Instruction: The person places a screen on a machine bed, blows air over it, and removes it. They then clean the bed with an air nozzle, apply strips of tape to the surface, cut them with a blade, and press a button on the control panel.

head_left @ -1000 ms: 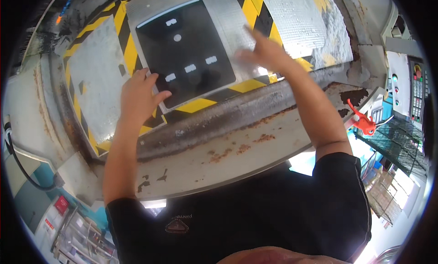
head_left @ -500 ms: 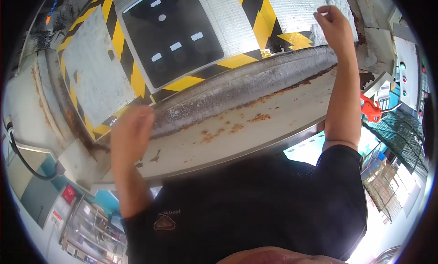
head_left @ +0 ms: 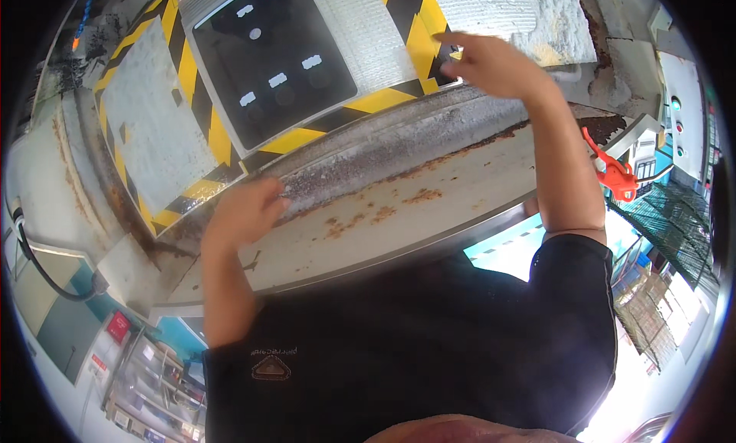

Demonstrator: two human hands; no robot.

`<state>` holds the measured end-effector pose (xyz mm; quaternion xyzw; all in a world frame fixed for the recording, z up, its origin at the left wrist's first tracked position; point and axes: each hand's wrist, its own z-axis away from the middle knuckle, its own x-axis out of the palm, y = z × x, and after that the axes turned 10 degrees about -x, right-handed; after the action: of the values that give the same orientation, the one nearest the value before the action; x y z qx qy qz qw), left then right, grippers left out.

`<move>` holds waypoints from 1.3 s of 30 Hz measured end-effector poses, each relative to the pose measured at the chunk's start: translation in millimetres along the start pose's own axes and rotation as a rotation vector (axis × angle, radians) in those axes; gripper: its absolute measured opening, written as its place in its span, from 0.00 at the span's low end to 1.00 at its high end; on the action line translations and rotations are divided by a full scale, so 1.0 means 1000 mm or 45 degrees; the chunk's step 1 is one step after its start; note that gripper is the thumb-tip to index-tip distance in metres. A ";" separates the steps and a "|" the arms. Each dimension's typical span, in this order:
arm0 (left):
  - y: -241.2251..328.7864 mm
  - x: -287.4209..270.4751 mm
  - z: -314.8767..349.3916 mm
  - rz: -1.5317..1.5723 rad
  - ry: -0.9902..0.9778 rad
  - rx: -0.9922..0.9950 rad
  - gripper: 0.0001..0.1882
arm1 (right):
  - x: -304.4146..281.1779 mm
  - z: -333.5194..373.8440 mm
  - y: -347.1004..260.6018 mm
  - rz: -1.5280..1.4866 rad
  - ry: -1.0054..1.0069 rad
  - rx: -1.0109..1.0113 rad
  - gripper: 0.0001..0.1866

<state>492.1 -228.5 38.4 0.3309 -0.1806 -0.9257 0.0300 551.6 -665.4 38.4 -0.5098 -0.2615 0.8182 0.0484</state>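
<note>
My right hand (head_left: 494, 66) reaches over the front right corner of a black rectangular panel's striped border. Its index finger points left and the thumb is apart, with nothing visible between them. Beneath its fingertips runs yellow-and-black hazard tape (head_left: 422, 44). My left hand (head_left: 244, 213), a little blurred, hovers by the front edge of the machine bed, its thumb apart from its fingers and nothing seen in it. The black panel (head_left: 287, 44) lies beyond both hands and carries several small white patches (head_left: 277, 80) and a round white spot (head_left: 255, 34).
A ridged, silvery plate (head_left: 483, 10) with a frosty, crumbly right edge lies behind my right hand. Nearer me runs a rust-stained ledge (head_left: 360, 228). An orange-red trigger-handled tool (head_left: 617, 178) hangs at the right, below a panel of push buttons (head_left: 678, 126). A black cable (head_left: 46, 274) curves at the left.
My right hand has moved left and nearer, from the plate's frosty right edge to the hazard tape. My left hand has shifted slightly right. The view has shifted a little.
</note>
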 end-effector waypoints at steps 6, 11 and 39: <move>0.000 -0.006 -0.004 0.104 -0.139 0.011 0.13 | 0.019 0.001 -0.062 0.039 -0.578 -0.099 0.40; -0.004 0.002 -0.010 0.095 -0.138 0.071 0.14 | 0.040 -0.004 -0.056 0.087 -0.643 -0.075 0.41; 0.007 -0.004 -0.012 0.064 -0.220 -0.036 0.17 | 0.044 -0.007 -0.059 0.127 -0.654 -0.096 0.41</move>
<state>502.7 -238.6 34.8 0.2448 -0.1778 -0.9522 0.0421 525.7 -597.1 28.5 -0.2992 -0.2701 0.9117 -0.0791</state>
